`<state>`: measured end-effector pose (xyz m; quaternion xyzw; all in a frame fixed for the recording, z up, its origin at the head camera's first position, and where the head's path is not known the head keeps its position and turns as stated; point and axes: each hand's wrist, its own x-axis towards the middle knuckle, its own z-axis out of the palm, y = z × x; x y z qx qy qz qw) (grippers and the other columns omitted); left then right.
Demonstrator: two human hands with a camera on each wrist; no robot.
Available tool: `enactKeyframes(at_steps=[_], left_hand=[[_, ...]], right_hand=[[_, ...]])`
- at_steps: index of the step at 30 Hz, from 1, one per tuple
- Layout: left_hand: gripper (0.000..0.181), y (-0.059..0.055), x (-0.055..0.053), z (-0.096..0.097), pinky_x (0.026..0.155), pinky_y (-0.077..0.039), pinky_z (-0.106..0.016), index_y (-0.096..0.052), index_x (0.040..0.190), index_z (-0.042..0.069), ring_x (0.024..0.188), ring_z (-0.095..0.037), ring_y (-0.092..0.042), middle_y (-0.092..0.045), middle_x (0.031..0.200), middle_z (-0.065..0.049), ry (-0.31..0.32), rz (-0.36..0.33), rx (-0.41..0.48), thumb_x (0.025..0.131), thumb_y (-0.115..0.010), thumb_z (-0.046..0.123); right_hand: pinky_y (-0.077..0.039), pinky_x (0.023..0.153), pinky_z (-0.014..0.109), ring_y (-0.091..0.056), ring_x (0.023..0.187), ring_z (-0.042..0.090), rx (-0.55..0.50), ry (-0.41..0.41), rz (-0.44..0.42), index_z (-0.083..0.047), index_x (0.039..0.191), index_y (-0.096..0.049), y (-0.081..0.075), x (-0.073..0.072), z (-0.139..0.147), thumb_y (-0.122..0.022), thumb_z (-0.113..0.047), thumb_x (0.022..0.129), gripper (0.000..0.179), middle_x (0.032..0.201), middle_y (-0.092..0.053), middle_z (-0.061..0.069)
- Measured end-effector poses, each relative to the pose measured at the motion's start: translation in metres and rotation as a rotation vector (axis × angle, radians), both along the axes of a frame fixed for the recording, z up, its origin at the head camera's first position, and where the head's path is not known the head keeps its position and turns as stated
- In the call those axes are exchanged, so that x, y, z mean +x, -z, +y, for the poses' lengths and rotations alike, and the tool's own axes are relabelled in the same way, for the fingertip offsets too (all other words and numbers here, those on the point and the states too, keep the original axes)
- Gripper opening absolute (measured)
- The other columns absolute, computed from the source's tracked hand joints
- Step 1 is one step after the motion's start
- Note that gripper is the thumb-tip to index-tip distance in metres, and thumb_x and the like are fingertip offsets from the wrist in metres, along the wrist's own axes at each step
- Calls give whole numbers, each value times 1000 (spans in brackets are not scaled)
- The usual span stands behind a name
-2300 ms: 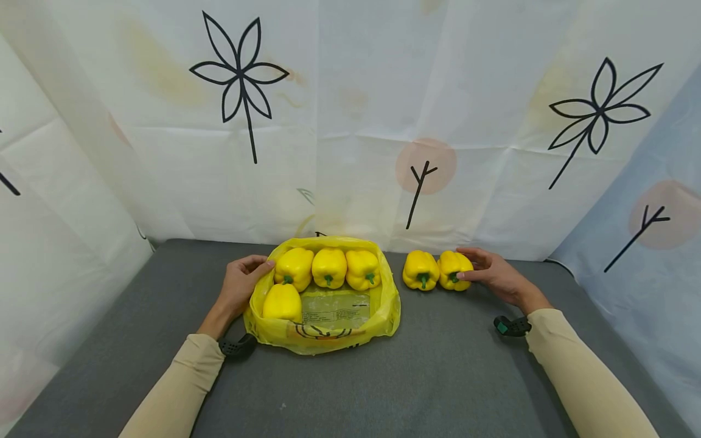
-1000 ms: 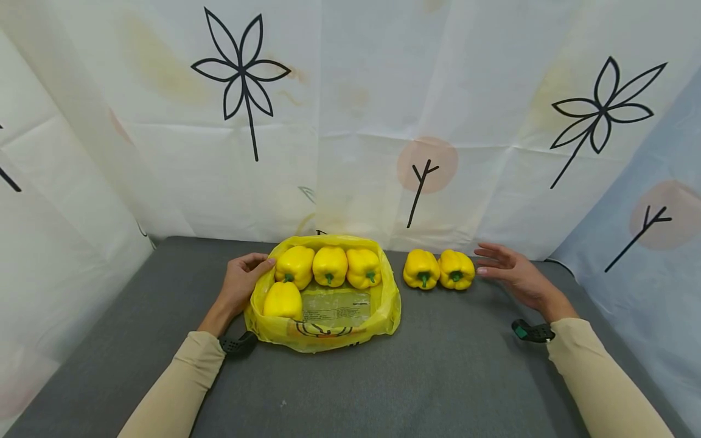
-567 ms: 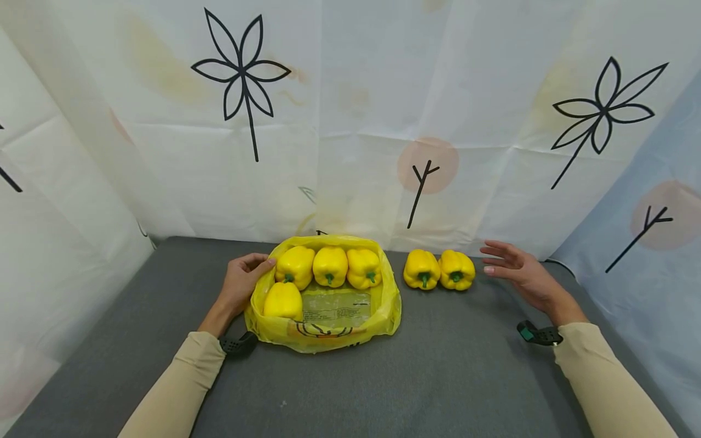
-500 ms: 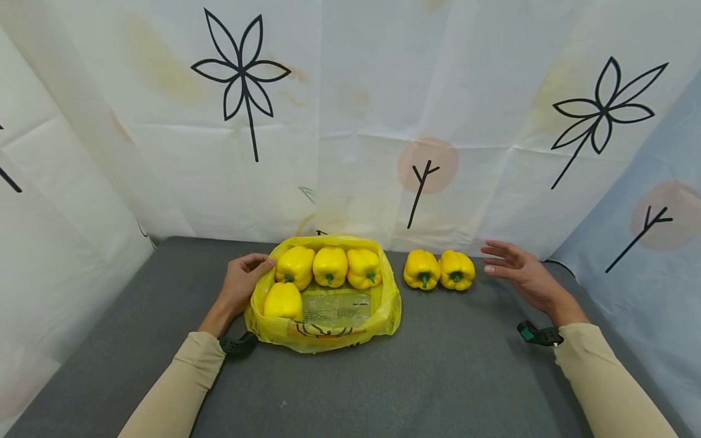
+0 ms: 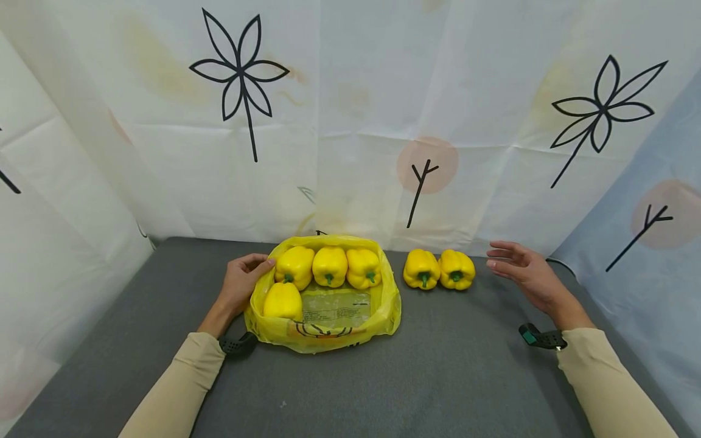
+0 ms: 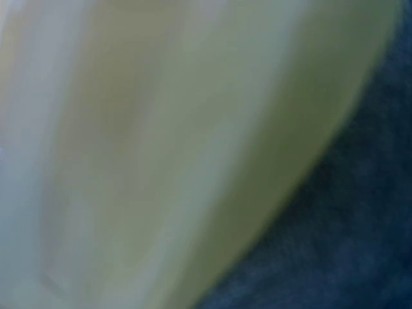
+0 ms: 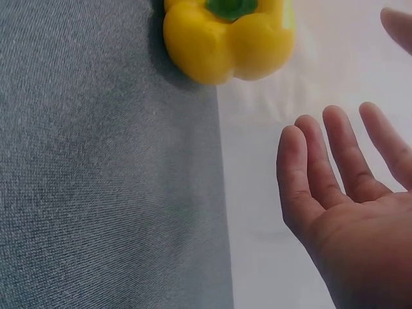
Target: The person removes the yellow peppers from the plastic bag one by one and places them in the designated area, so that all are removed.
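A yellow plastic bag (image 5: 323,337) lies spread with its mouth facing up. Inside, three yellow bell peppers (image 5: 330,267) line its back wall, and another bell pepper (image 5: 283,301) sits at its front left. My left hand (image 5: 240,283) grips the left rim, thumb over the edge; its other fingers are partly hidden. Blurred bag plastic (image 6: 148,154) fills most of the left wrist view. Right of the bag, two bell peppers (image 5: 421,269) stand side by side. My right hand (image 5: 528,274) is raised, fingers loosely extended and holding nothing, just right of the outer pepper (image 7: 225,42).
A grey cloth-covered table (image 5: 427,377) carries everything. Behind it and along both sides hang pale curtains (image 5: 356,121) with printed flowers, meeting the table's back edge close behind the peppers. A dark band with a camera (image 5: 539,336) sits on the right wrist.
My right hand has come off the rightmost bell pepper and moved away to the right. My left hand stays on the bag's rim, and the peppers have kept their places.
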<state>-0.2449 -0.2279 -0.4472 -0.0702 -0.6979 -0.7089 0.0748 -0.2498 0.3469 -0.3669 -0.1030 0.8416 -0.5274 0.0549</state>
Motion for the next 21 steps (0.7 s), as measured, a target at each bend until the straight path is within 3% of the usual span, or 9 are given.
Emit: enactKeyframes(at_steps=[3, 9, 21], left_hand=[[35, -1, 0, 1, 73, -60, -24, -64, 115, -14, 84, -12, -68, -69, 95, 1, -4, -5, 1, 101, -68, 18], [33, -1, 1, 1, 73, -60, -24, -64, 114, -13, 84, -12, -69, -70, 95, 0, -3, -3, 2, 101, -67, 17], [28, 1, -1, -1, 74, -60, -25, -67, 111, -8, 85, -12, -69, -70, 95, 1, 7, -7, 17, 100, -68, 18]], right_hand=[[-50, 93, 17, -57, 109, -2, -1, 13, 21, 2, 157, -27, -1, 2, -2, -61, -27, 104, 69, 144, -43, 17], [-49, 90, 13, -60, 108, 0, -9, 23, 82, -2, 149, -41, -6, 8, -9, -61, -25, 104, 54, 127, -53, -6], [-53, 87, 17, -63, 105, 3, -40, -2, 170, -9, 133, -58, -17, 16, -34, -63, -20, 103, 32, 119, -61, -5]])
